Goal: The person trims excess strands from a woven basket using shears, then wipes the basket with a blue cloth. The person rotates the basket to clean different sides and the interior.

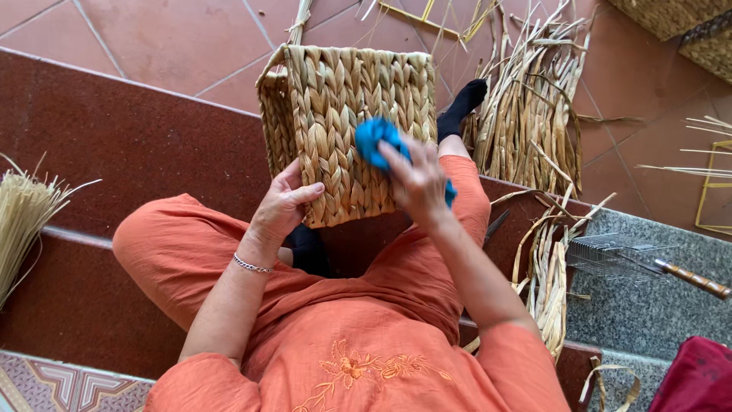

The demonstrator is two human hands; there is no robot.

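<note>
The person is sitting cross-legged on a dark red step (114, 137), dressed in orange, and a square woven basket (343, 130) of braided straw is resting on the lap, tipped so one plaited wall is facing up toward the camera. The left hand (284, 204) is gripping the basket's near lower-left corner, thumb lying across the weave and fingers wrapped under the edge; a thin silver bracelet (253, 266) is sitting on that wrist. The right hand (418, 183) is clutching a bright blue cloth (377, 141) and pressing it against the upper right part of the basket wall, fingers closed over the bunched fabric.

A foot in a black sock (461, 107) is showing just beyond the basket's right edge. Past it, a loose heap of dried straw strips (534, 99) is lying on the terracotta floor tiles (175, 38), and more strips (550, 275) are trailing over the step's right end beside the knee. A wire brush with a wooden handle (648, 263) is lying on the grey stone ledge (656, 313) at the right, well apart from the hands. A bundle of pale thin reeds (23, 221) is lying at the step's far left edge.
</note>
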